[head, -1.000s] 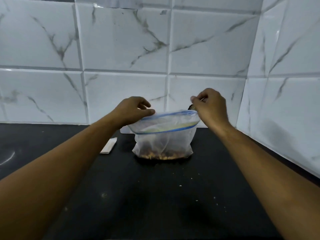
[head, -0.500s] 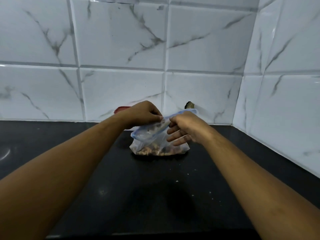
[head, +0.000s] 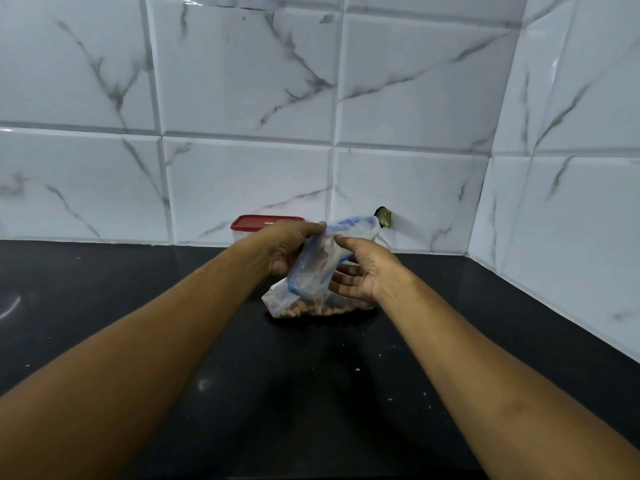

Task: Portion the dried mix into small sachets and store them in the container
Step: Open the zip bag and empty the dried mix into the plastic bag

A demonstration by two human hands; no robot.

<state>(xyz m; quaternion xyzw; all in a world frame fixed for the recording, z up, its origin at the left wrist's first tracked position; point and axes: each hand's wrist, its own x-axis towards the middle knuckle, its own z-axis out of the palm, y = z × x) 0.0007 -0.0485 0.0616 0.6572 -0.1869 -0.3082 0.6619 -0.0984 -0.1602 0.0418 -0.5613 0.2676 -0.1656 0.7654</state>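
Black counter (head: 311, 382) nearest, pale crumbs on it. Zip bag (head: 313, 271) sits past it, dried mix (head: 304, 310) in its bottom. L hand (head: 287, 247) at bag's 10 o'clock grips the folded blue-strip top. R hand (head: 363, 275) at 3 o'clock, fingers relaxed & spread, touches bag's side. Red-lidded container (head: 256, 227) at 11 o'clock, against tiled wall (head: 242, 98).

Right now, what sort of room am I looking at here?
Most likely a corner of a home kitchen: a dark countertop meets glossy marble-look wall tiles, a red-lidded container stands against the wall, and a zip bag of dried mix sits on the counter.
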